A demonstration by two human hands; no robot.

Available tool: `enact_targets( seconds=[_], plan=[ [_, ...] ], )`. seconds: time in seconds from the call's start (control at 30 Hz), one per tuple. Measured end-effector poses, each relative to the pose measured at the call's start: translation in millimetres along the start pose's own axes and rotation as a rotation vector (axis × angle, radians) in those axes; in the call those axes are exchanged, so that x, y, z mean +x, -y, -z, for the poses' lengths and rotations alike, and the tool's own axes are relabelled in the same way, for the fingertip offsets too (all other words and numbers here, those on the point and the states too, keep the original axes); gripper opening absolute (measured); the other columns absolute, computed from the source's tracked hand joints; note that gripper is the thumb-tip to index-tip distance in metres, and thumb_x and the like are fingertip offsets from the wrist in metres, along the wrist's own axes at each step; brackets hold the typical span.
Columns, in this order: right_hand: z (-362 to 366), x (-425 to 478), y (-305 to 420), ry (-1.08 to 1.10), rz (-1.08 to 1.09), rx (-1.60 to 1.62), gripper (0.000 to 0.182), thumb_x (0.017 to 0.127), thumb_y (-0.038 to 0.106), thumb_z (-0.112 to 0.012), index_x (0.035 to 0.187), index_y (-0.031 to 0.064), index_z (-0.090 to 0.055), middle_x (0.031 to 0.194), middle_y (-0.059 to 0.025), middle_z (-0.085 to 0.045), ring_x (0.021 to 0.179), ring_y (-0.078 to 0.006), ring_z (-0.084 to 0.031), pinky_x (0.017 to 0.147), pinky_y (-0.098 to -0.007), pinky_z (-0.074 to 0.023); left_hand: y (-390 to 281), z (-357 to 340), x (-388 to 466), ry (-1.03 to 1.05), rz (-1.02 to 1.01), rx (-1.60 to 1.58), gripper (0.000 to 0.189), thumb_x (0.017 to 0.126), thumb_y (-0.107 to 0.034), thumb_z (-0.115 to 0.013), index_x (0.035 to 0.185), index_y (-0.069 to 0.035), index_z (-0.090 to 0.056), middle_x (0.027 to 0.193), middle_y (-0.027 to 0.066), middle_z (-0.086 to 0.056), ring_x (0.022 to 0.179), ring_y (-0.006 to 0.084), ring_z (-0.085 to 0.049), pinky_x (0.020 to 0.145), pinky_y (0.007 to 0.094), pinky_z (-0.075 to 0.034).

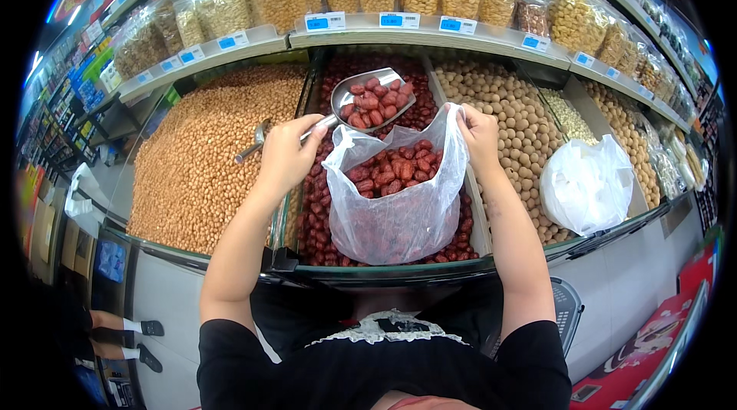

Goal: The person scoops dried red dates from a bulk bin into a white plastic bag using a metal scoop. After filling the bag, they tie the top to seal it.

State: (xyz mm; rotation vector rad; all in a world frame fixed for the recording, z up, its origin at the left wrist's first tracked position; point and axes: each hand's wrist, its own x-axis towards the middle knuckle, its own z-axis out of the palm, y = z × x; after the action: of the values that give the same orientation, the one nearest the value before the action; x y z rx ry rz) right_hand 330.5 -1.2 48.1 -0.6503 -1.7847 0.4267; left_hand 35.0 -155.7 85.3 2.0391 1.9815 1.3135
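My left hand (pixel 292 148) grips the handle of a metal scoop (pixel 344 89), whose bowl carries a heap of dried red dates (pixel 377 103). Just beyond the mouth of a translucent plastic bag (pixel 397 231), the scoop hangs over the date bin. My right hand (pixel 477 136) pinches the bag's upper right rim and holds it up. Inside the bag lie many red dates (pixel 397 171); its base rests on the loose dates (pixel 315 226) in the bin. The bag's left rim stands near the scoop handle; whether my left fingers touch it is unclear.
Left of the dates is a bin of small tan nuts (pixel 201 162), with another scoop (pixel 262 131) partly behind my left hand. Round dried longans (pixel 512 128) fill the right bin, where a white plastic bag (pixel 587 185) rests. A shelf edge (pixel 426 35) crosses above. Another person's legs (pixel 118 335) show lower left.
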Motion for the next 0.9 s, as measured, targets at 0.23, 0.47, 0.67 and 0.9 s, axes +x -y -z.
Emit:
enact_targets(
  seconds=[0.23, 0.47, 0.67, 0.9],
  plan=[
    [6.8, -3.7, -10.9, 0.009, -0.011, -0.108, 0.027, 0.091, 0.014, -0.061, 0.071, -0.0004, -0.052, 0.055, -0.0128, -0.047, 0.046, -0.0193, -0.043, 0.048, -0.0336, -0.0334, -12.6, -2.2, -11.2, -0.120, -0.391, 0.204, 0.025, 0.090, -0.016, -0.067, 0.113, -0.006, -0.069, 0.083, 0.0096, -0.067, 0.069, 0.0286, -0.065, 0.060, 0.0386, -0.051],
    [2.8, -4.0, 1.8, -0.088, 0.081, -0.178, 0.026, 0.093, 0.013, -0.060, 0.072, 0.0000, -0.051, 0.057, -0.0137, -0.046, 0.047, -0.0240, -0.046, 0.048, -0.0348, -0.0348, -5.4, -4.6, -11.8, -0.243, -0.648, 0.306, 0.041, 0.077, -0.010, -0.079, 0.117, -0.007, -0.071, 0.087, 0.0078, -0.068, 0.071, 0.0234, -0.065, 0.058, 0.0337, -0.050],
    [2.9, -6.1, -1.9, -0.154, 0.052, -0.196, 0.026, 0.093, 0.012, -0.060, 0.072, -0.0002, -0.051, 0.056, -0.0128, -0.044, 0.046, -0.0214, -0.043, 0.048, -0.0339, -0.0335, -10.4, 1.0, -8.7, -0.306, -0.750, 0.347, 0.040, 0.074, -0.009, -0.080, 0.113, -0.005, -0.072, 0.087, 0.0081, -0.067, 0.067, 0.0227, -0.064, 0.055, 0.0319, -0.049],
    [0.8, -5.4, -0.3, -0.172, 0.051, -0.194, 0.027, 0.093, 0.012, -0.060, 0.071, -0.0002, -0.051, 0.055, -0.0117, -0.042, 0.046, -0.0189, -0.042, 0.048, -0.0329, -0.0329, -10.0, 6.5, -7.3, -0.430, -0.923, 0.434, 0.035, 0.074, -0.008, -0.079, 0.109, -0.005, -0.074, 0.091, 0.0078, -0.069, 0.065, 0.0173, -0.064, 0.054, 0.0278, -0.050]
  ],
)
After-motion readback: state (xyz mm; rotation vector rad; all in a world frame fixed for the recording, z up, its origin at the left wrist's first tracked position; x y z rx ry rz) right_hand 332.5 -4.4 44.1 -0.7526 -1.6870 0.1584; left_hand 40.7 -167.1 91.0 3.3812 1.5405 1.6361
